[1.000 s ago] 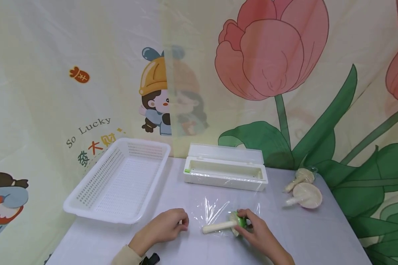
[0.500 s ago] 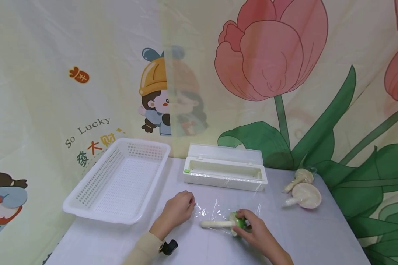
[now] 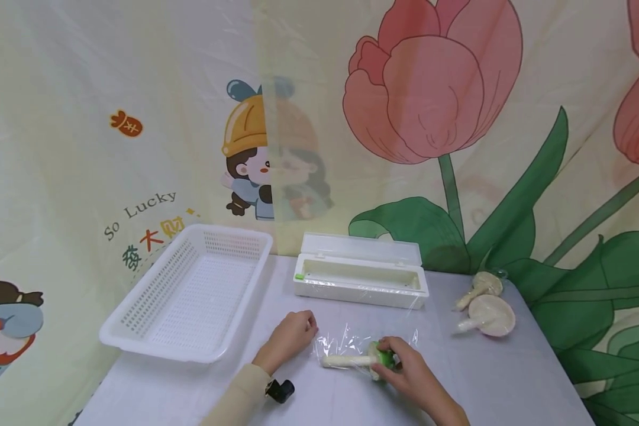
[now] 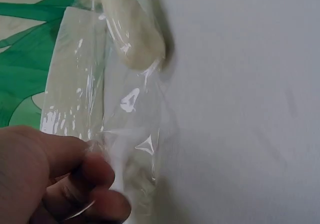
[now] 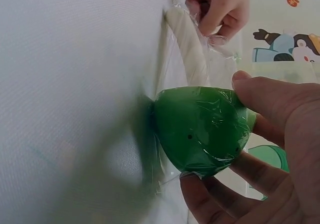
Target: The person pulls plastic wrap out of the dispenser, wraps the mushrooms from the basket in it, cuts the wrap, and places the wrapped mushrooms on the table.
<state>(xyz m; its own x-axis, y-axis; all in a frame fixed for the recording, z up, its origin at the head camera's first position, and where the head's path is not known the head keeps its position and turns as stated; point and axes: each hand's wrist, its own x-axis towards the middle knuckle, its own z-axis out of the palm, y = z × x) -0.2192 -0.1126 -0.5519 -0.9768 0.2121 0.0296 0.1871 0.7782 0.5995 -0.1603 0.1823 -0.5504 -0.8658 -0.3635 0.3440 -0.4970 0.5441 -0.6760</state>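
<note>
A toy-like mushroom with a green cap (image 5: 200,129) and a pale stem (image 3: 346,361) lies on its side in clear plastic wrap, stem pointing left. My right hand (image 3: 412,373) grips the cap from the right, thumb on one side and fingers on the other. Left of the stem's end, my left hand (image 3: 290,337) pinches a gathered edge of the plastic wrap (image 4: 132,102) between thumb and curled fingers. In the right wrist view the wrap runs smooth and shiny over the cap, and the left hand shows beyond the stem.
A white plastic-wrap box (image 3: 359,290) with its lid raised and a small green slider stands behind the hands. To the left sits a white perforated basket (image 3: 191,296). Two wrapped mushrooms, one bunched (image 3: 481,287) and one round-capped (image 3: 492,316), lie at the right.
My left hand has moved forward and right, from above the table to the wrap's left edge, which it now pinches. The stem has turned slightly to lie more level; my right hand keeps its grip.
</note>
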